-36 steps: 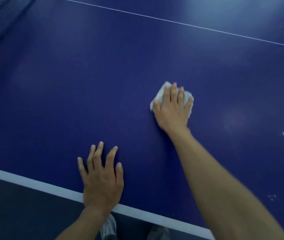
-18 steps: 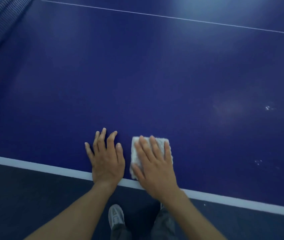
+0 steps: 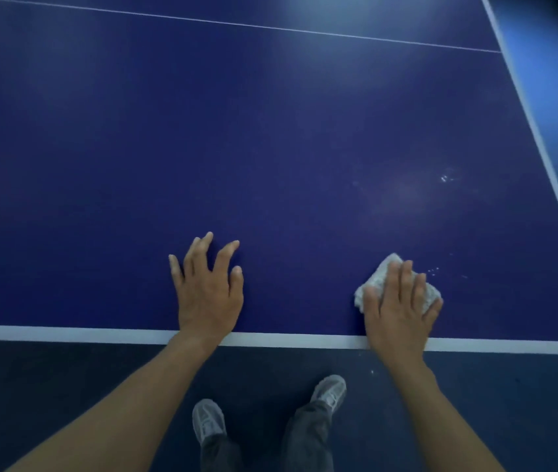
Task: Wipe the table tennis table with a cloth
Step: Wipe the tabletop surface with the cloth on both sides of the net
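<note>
Two hands rest on the table point(image 3: 270, 148), close to its white edge line point(image 3: 66, 332). The right hand point(image 3: 400, 311) presses the cloth point(image 3: 378, 280) flat under straight fingers, and the cloth pokes out past the fingertips. Half a second ago the cloth lay just beside the left hand point(image 3: 207, 294); it has since slid right, well apart from it. The left fingers are spread, tips on the surface, holding nothing. White specks point(image 3: 435, 270) lie just right of the right fingertips.
</note>
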